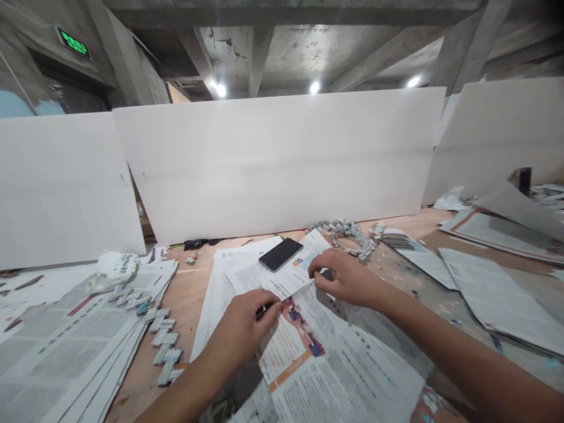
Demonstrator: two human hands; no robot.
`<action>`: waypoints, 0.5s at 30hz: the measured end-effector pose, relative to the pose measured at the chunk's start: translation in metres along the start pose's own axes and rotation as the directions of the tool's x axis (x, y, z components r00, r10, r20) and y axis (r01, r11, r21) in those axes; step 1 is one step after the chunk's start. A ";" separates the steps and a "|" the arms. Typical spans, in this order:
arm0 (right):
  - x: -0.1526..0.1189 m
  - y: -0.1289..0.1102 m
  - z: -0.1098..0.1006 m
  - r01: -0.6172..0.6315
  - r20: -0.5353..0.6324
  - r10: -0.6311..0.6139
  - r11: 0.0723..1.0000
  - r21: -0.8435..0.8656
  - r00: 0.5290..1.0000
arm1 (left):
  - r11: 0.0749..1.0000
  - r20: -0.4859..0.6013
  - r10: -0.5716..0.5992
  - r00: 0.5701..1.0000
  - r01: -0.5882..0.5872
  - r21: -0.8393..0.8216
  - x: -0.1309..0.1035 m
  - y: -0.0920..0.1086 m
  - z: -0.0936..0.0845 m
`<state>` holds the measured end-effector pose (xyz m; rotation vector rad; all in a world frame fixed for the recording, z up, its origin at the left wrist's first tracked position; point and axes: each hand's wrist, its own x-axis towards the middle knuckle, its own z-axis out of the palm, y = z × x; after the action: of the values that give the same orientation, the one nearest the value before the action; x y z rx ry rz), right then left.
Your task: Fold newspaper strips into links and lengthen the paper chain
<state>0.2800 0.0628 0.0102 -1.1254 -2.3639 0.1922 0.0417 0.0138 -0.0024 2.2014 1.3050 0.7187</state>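
A printed paper sheet (352, 364) with a coloured picture slopes down between my hands toward me. My left hand (249, 320) is closed in a pinch at its upper left edge. My right hand (341, 273) has curled fingers, thumb and forefinger pinched at the upper right of the same sheet. Exactly where the fingertips grip is partly hidden. Just beyond both hands, a dark-screened phone (281, 254) lies on printed papers (240, 276).
Folded-paper chains lie left (163, 338) and behind my right hand (343, 226). Newspaper stacks (88, 346) sit at left, more sheets (497, 288) at right. A crumpled plastic bag (115, 269) rests on the left stack. White panels (282, 164) stand along the table's back.
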 end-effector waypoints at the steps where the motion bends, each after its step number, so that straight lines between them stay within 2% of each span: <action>1: -0.001 -0.002 0.000 0.026 -0.015 -0.026 1.000 0.007 1.000 | 1.000 0.001 0.012 1.000 -0.012 0.012 0.000 -0.001 0.000; 3: -0.002 -0.012 0.002 0.108 0.001 -0.108 0.994 0.025 0.994 | 0.999 0.008 0.039 0.999 -0.040 0.034 0.000 -0.003 0.000; 5: -0.003 -0.023 0.006 0.157 0.071 -0.159 0.987 0.031 0.985 | 0.996 0.008 0.062 0.998 -0.062 0.059 0.000 -0.004 0.001; 8: -0.005 -0.037 0.012 0.142 0.132 -0.141 0.990 0.003 0.981 | 0.988 -0.002 0.099 0.995 -0.098 0.115 -0.001 -0.002 0.002; 15: -0.008 -0.049 0.024 0.079 0.151 -0.072 0.996 -0.043 0.986 | 0.969 -0.002 0.112 0.994 -0.109 0.222 -0.002 0.005 0.007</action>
<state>0.2389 0.0268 0.0028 -1.0756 -2.5514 0.1988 0.0483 0.0091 -0.0050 2.4670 1.3348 0.6587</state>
